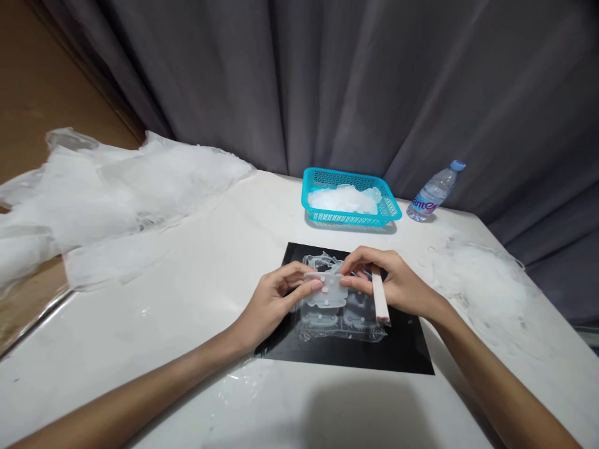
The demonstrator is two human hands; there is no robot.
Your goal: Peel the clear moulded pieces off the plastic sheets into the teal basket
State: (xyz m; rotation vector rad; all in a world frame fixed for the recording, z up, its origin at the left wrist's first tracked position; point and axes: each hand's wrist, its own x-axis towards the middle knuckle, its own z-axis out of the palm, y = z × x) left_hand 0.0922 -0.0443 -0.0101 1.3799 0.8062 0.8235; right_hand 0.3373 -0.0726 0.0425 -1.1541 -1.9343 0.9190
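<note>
Between my two hands is a small translucent white plastic piece (327,293) with rounded bumps, held up over a black mat (402,355). My left hand (281,296) pinches its left edge between thumb and fingers. At its right edge, my right hand (386,280) grips it the same way. A flat whitish stick (380,296) with reddish marks at its near end is also tucked in my right hand. Below lies a clear plastic bag (341,330) with similar translucent pieces inside, partly hidden by my hands and the held piece.
Behind the mat stands a turquoise basket (350,218) with white translucent material (344,199) in it. A water bottle (433,192) stands right of it. White plastic bags (107,193) heap up at the left; more clear-white plastic (482,287) lies right. A grey curtain (318,87) hangs behind the table.
</note>
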